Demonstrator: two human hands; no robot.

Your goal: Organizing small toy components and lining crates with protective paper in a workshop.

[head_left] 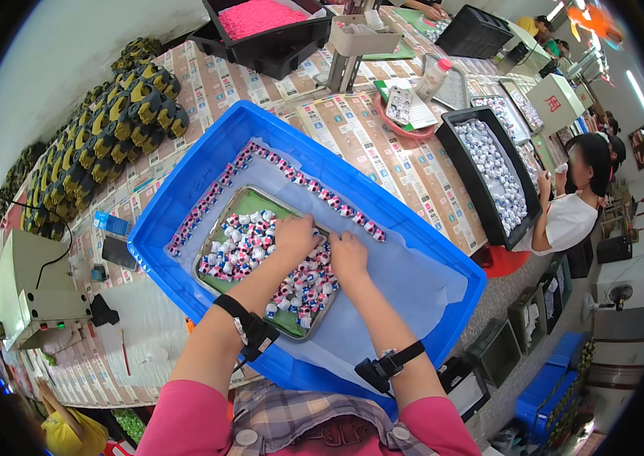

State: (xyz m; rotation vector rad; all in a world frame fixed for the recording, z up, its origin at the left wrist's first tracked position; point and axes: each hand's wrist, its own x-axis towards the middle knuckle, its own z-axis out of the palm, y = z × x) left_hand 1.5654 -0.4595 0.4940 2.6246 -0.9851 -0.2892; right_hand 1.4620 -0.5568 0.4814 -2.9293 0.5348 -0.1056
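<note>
A large blue plastic tub [185,163] lined with white sheeting sits in front of me. Inside it lies a metal tray [232,194] with a green base, heaped with small white, pink, black and blue toy pieces [246,243]. Over the right part of this heap my left hand [297,235] reaches down with bent, closed fingers. Close beside it, at the tray's right edge, my right hand [348,257] has its fingers curled together. Whatever either hand pinches is hidden under the fingers. Similar pieces stand in a neat row [329,199] along the tub's far and left sides.
Stacked black-and-yellow moulded parts [120,121] line the table's left. Beyond the tub are a black bin of pink pellets [261,21], a pink basket [406,125] and a bottle [433,79]. To the right, a co-worker [569,216] sits by a black crate of white pieces [489,171].
</note>
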